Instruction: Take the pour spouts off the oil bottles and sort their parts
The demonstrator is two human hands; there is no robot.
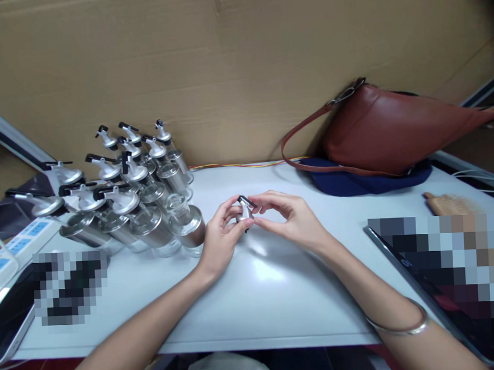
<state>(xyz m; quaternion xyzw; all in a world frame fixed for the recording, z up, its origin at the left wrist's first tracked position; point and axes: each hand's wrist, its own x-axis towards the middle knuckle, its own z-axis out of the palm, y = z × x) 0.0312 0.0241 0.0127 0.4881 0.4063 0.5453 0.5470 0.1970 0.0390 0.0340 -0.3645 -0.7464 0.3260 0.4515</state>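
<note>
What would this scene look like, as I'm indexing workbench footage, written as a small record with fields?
Left hand: holds a silver pourer top
Right hand: fingertips at the pourer's black lever; whether they grip it is unclear
Beside left hand: glass-and-metal bottle without a pourer
Picture left: cluster of bottles fitted with pourers
Picture right, rear: brown bag on a navy cap
Right forearm: metal bangle
Surface: pale tabletop

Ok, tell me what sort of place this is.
Probably a small indoor workspace at a table: a cluster of metal-sleeved glass bottles stands on the left, the left hand holds a pourer top, and a cardboard sheet backs the table.
</note>
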